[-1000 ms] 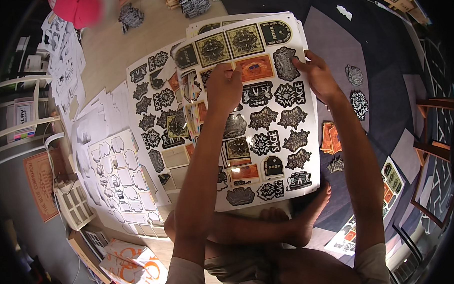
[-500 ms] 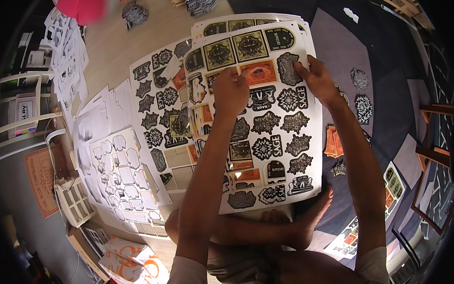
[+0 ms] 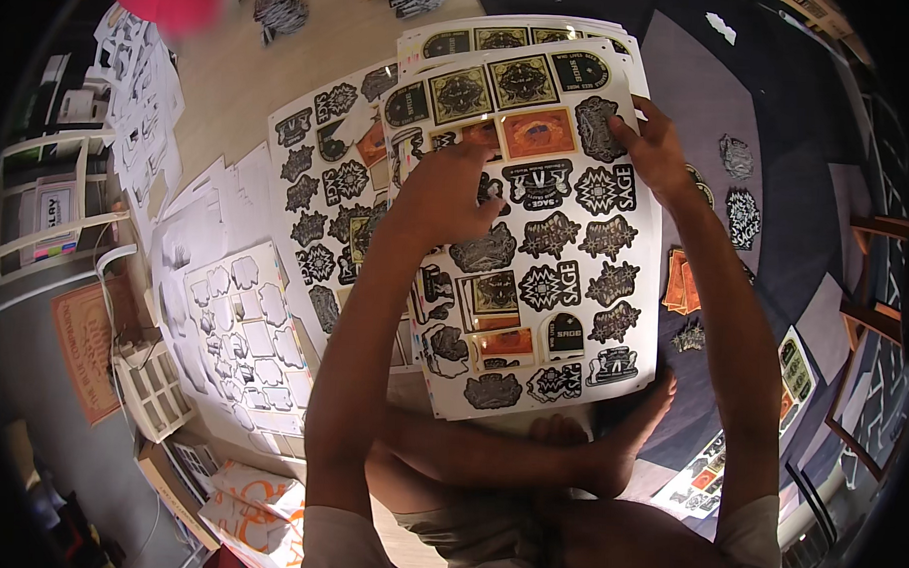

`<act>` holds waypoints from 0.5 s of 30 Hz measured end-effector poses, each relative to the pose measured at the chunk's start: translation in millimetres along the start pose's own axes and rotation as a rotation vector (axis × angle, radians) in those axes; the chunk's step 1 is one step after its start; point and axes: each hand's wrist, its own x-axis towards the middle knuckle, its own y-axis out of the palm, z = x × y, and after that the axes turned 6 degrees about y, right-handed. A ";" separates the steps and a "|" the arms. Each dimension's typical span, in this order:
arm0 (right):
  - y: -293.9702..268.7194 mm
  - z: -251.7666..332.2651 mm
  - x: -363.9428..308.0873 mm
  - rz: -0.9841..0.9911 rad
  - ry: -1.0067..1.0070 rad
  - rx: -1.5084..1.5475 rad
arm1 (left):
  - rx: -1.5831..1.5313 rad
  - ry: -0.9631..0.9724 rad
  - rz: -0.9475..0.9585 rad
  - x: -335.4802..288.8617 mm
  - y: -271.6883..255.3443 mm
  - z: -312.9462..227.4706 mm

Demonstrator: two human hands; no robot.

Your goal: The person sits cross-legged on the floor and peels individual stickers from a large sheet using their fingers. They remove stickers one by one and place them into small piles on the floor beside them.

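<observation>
A large white sheet of stickers (image 3: 646, 311) is tilted up in front of me above my crossed legs. My right hand (image 3: 651, 156) grips its upper right edge, thumb on the front beside a dark grey sticker (image 3: 601, 129). Over the sheet's left part hovers my left hand (image 3: 443, 193), thumb and fingers apart; I see nothing between them. Just right of its fingers are an orange sticker (image 3: 538, 134) and a black-and-white sticker (image 3: 536, 184). My left hand and forearm hide some stickers. More sheets (image 3: 623, 40) show behind the top edge.
Another sticker sheet (image 3: 299, 210) lies to the left, near a white sheet with cut-out shapes (image 3: 301, 379). Loose sticker piles (image 3: 281, 16) sit at the back; orange stickers (image 3: 682, 282) lie right. A narrow sticker sheet (image 3: 708, 478) is at lower right, a white shelf (image 3: 46, 235) far left.
My left hand has gone from a closed pinch to thumb and fingers apart, moving slightly left and down. The held sheet appears shifted a little right in view.
</observation>
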 end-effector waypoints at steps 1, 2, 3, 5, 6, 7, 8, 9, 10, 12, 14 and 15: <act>1.0 -0.6 1.0 0.001 -0.004 0.033 | 0.045 0.056 0.026 -2.2 -2.6 -0.3; 1.2 -1.3 1.9 -0.016 0.004 0.027 | 0.063 0.057 0.027 -4.2 -3.6 -1.6; 1.7 -2.4 2.7 -0.026 0.011 0.028 | 0.074 0.073 0.010 -5.9 -3.2 -3.4; 1.6 -4.0 4.9 -0.068 0.067 0.057 | 0.128 0.122 -0.059 -8.9 -1.0 -5.7; 0.4 -4.4 5.6 -0.052 0.030 0.067 | 0.172 0.153 -0.110 -10.0 1.4 -6.6; -0.9 -4.9 5.5 -0.042 0.025 0.079 | 0.220 0.133 -0.090 -11.6 2.9 -6.0; -1.1 -6.0 4.9 -0.039 0.043 0.096 | 0.140 0.145 -0.239 -16.3 4.4 -4.9; -2.7 -6.9 2.4 -0.052 0.004 0.099 | 0.066 0.104 -0.321 -23.4 5.8 -3.9; -1.7 -8.0 1.6 -0.066 -0.033 0.122 | -0.002 0.104 -0.443 -31.0 7.0 -2.6; -0.5 -9.5 -1.3 -0.067 -0.124 0.211 | -0.156 -0.090 -0.551 -49.6 10.4 -1.5; 0.6 -9.8 -2.5 -0.085 -0.167 0.256 | -0.204 -0.203 -0.577 -74.2 12.2 -1.2; 0.8 -10.1 -3.0 -0.089 -0.160 0.274 | -0.124 -0.149 -0.508 -87.2 13.1 -1.2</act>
